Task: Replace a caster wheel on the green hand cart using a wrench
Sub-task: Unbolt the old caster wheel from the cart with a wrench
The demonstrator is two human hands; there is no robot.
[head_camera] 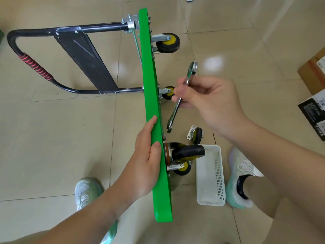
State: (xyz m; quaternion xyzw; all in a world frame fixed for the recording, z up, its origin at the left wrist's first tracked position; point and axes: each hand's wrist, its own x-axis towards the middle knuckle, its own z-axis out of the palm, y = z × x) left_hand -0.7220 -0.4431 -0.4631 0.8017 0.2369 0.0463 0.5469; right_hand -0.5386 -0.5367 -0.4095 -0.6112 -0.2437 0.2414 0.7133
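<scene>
Green hand cart (pixel 154 95) stood on one long edge on the floor (pixel 52 138), its long axis running away from the person and its wheels facing right. The left hand (pixel 146 159) clasped the near top edge, fingers together along the deck, thumb over the rim. Right of those fingers sat a white basket (pixel 209 176), with a loose caster wheel (pixel 196 135) just beyond it. Farther on, the right hand (pixel 204 99) pinched the wrench (pixel 175 110) mid-shaft, open end pointing down. The black handle (pixel 35 67) reached left. Print on the boxes (pixel 313 110) was unreadable.

readable text: none | black box (pixel 314 111): print too blurred | cardboard box (pixel 310 73): label too small to read
</scene>
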